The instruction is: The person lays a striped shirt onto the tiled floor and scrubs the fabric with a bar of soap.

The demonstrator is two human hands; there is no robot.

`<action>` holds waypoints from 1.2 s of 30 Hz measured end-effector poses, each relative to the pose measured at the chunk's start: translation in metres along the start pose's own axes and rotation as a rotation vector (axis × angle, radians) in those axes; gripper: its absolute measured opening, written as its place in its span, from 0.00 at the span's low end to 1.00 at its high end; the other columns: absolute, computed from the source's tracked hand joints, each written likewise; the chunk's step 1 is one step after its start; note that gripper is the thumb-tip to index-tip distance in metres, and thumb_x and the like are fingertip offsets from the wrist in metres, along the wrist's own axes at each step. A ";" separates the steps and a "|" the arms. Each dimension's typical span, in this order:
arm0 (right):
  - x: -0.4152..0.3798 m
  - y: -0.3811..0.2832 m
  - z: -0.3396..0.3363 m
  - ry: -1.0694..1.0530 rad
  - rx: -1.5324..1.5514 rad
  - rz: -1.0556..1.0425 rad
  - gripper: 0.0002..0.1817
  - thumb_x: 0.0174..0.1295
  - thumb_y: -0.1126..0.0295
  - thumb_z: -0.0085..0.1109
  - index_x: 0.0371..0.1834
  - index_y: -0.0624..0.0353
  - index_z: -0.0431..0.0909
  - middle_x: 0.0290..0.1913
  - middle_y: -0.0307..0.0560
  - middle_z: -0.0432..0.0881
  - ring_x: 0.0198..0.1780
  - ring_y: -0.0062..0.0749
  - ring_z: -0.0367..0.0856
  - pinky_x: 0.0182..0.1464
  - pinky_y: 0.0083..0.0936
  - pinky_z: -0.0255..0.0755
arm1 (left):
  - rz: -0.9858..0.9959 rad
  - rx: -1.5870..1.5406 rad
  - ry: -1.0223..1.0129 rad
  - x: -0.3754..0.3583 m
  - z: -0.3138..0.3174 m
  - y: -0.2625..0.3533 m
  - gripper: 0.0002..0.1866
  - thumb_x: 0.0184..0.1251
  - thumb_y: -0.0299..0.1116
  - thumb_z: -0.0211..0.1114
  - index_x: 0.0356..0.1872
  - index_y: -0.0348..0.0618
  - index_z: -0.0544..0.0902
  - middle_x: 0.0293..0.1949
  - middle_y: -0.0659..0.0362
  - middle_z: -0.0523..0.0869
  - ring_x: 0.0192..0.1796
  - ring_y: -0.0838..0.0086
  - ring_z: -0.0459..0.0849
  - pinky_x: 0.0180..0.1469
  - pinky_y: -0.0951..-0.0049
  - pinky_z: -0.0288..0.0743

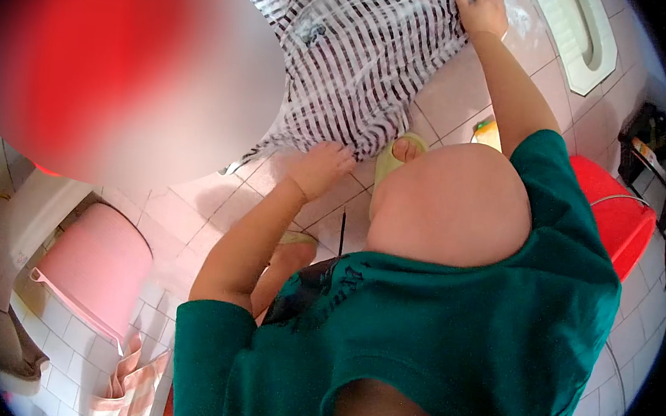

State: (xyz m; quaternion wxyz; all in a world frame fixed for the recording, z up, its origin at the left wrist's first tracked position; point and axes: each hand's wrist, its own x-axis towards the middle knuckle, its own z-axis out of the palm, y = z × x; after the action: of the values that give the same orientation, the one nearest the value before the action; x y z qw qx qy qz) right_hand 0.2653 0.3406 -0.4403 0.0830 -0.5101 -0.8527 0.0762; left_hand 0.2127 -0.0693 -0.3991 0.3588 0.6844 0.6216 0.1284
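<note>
A wet black-and-white striped shirt (370, 61) lies spread over the tiled floor, with a dark mark near its upper left. My left hand (322, 171) is closed on the shirt's near edge, its fingers curled into the cloth. Farther off, my right hand (484, 15) rests at the shirt's far right edge with its fingers bent. Something pale shows under those fingers at the top of the view, too cut off to name. White suds (528, 19) lie on the floor just right of that hand.
A squat toilet (581, 39) is set in the floor at upper right. Red plastic (613, 217) stands by my right side, near a black rack (651, 149). A pink bucket (102, 263) lies at lower left. A blurred oval hides the upper left.
</note>
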 end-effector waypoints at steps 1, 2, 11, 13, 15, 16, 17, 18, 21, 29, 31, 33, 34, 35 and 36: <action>0.000 0.001 -0.001 0.002 -0.001 0.000 0.24 0.55 0.53 0.55 0.58 0.34 0.75 0.49 0.62 0.72 0.50 0.53 0.75 0.51 0.41 0.72 | 0.070 0.030 0.143 0.000 0.003 0.004 0.08 0.53 0.27 0.56 0.36 0.40 0.75 0.45 0.48 0.75 0.47 0.54 0.75 0.50 0.58 0.69; -0.001 0.001 0.000 0.005 0.000 -0.007 0.24 0.55 0.53 0.56 0.58 0.34 0.75 0.48 0.61 0.73 0.49 0.52 0.76 0.50 0.41 0.72 | 0.071 0.030 0.142 -0.002 0.004 0.004 0.08 0.53 0.27 0.56 0.36 0.40 0.75 0.45 0.48 0.75 0.47 0.54 0.75 0.50 0.58 0.69; -0.081 -0.074 0.012 -0.191 0.472 -0.198 0.27 0.49 0.55 0.63 0.54 0.51 0.77 0.43 0.60 0.75 0.43 0.51 0.77 0.47 0.38 0.72 | -1.063 0.179 0.327 -0.020 -0.035 -0.048 0.26 0.51 0.44 0.68 0.43 0.32 0.74 0.47 0.44 0.76 0.51 0.51 0.75 0.53 0.54 0.69; -0.146 -0.124 -0.005 -0.378 0.383 -0.596 0.29 0.47 0.58 0.66 0.54 0.56 0.75 0.49 0.60 0.75 0.53 0.52 0.73 0.53 0.40 0.70 | -1.069 0.109 0.294 -0.019 -0.033 -0.052 0.22 0.54 0.42 0.67 0.42 0.35 0.75 0.46 0.44 0.78 0.49 0.51 0.77 0.50 0.54 0.71; -0.194 -0.136 -0.002 -0.629 0.393 -1.008 0.33 0.47 0.55 0.67 0.57 0.56 0.72 0.52 0.58 0.74 0.56 0.52 0.71 0.56 0.42 0.68 | -1.067 0.048 0.270 -0.023 -0.022 -0.061 0.17 0.56 0.40 0.65 0.40 0.37 0.76 0.44 0.45 0.79 0.47 0.51 0.79 0.47 0.54 0.73; -0.202 -0.133 0.005 -0.631 0.464 -1.244 0.34 0.47 0.54 0.66 0.57 0.56 0.71 0.54 0.58 0.73 0.56 0.52 0.72 0.56 0.42 0.68 | -1.046 0.077 0.166 -0.032 -0.010 -0.067 0.13 0.58 0.38 0.62 0.38 0.39 0.77 0.41 0.46 0.80 0.44 0.51 0.80 0.45 0.54 0.74; -0.177 -0.135 -0.007 -0.618 0.454 -1.251 0.34 0.47 0.54 0.66 0.57 0.56 0.71 0.54 0.58 0.73 0.56 0.52 0.72 0.56 0.42 0.68 | -1.025 0.103 0.068 -0.038 -0.004 -0.071 0.09 0.60 0.35 0.60 0.36 0.41 0.78 0.38 0.47 0.81 0.42 0.51 0.81 0.43 0.54 0.75; -0.141 -0.140 -0.033 -0.701 0.318 -0.902 0.29 0.48 0.54 0.65 0.52 0.57 0.74 0.52 0.59 0.75 0.54 0.51 0.74 0.55 0.41 0.69 | -0.949 0.088 0.153 -0.050 -0.004 -0.070 0.08 0.61 0.35 0.58 0.35 0.41 0.78 0.37 0.47 0.82 0.41 0.51 0.81 0.43 0.54 0.75; -0.041 -0.053 0.019 -0.369 0.003 -0.473 0.21 0.55 0.51 0.60 0.35 0.60 0.82 0.36 0.58 0.82 0.40 0.45 0.81 0.43 0.38 0.75 | -0.952 -0.011 0.210 -0.087 -0.003 -0.048 0.08 0.62 0.35 0.56 0.33 0.41 0.78 0.34 0.47 0.82 0.39 0.51 0.81 0.41 0.54 0.75; -0.064 -0.086 0.025 -0.188 0.536 -0.244 0.29 0.50 0.52 0.63 0.52 0.59 0.75 0.46 0.62 0.77 0.45 0.53 0.78 0.49 0.39 0.72 | -1.040 0.092 0.047 -0.082 0.000 -0.033 0.11 0.63 0.38 0.54 0.29 0.43 0.78 0.30 0.49 0.83 0.35 0.52 0.82 0.38 0.54 0.75; -0.148 -0.123 0.012 -0.550 0.458 -0.795 0.27 0.50 0.56 0.62 0.56 0.44 0.72 0.50 0.56 0.76 0.51 0.51 0.76 0.55 0.41 0.69 | -1.032 0.126 0.014 -0.081 -0.001 -0.031 0.11 0.63 0.38 0.54 0.29 0.43 0.78 0.31 0.49 0.83 0.36 0.53 0.82 0.38 0.54 0.75; -0.185 -0.136 -0.005 -0.732 0.521 -1.093 0.28 0.50 0.59 0.60 0.58 0.28 0.71 0.49 0.54 0.75 0.51 0.49 0.75 0.56 0.42 0.69 | -1.022 0.145 -0.051 -0.097 0.004 -0.018 0.10 0.63 0.38 0.54 0.30 0.43 0.78 0.31 0.50 0.83 0.36 0.53 0.83 0.38 0.54 0.75; -0.175 -0.131 -0.004 -0.674 0.457 -1.186 0.27 0.50 0.59 0.60 0.58 0.31 0.72 0.49 0.54 0.75 0.50 0.49 0.76 0.54 0.42 0.70 | -1.063 0.110 -0.064 -0.111 0.014 -0.015 0.10 0.62 0.38 0.54 0.30 0.44 0.78 0.32 0.50 0.83 0.37 0.54 0.83 0.38 0.54 0.75; -0.171 -0.125 -0.002 -0.624 0.397 -1.273 0.27 0.50 0.60 0.60 0.58 0.35 0.72 0.48 0.54 0.75 0.49 0.48 0.76 0.53 0.42 0.70 | -1.107 0.071 -0.087 -0.129 0.024 -0.012 0.10 0.62 0.38 0.54 0.30 0.45 0.78 0.32 0.50 0.84 0.37 0.54 0.83 0.38 0.54 0.75; -0.135 -0.110 0.028 -0.519 0.313 -1.055 0.27 0.50 0.59 0.60 0.57 0.42 0.73 0.47 0.55 0.76 0.48 0.48 0.77 0.52 0.42 0.71 | -1.109 0.069 -0.092 -0.144 0.035 -0.013 0.10 0.62 0.38 0.54 0.30 0.45 0.78 0.32 0.50 0.84 0.37 0.54 0.83 0.38 0.54 0.75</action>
State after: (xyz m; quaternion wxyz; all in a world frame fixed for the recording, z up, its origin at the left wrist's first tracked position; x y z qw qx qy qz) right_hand 0.2274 0.1690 -0.4526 -0.0271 0.0349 -0.9615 0.2713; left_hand 0.1967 -0.2170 -0.3939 0.3766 0.2712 0.8762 -0.1301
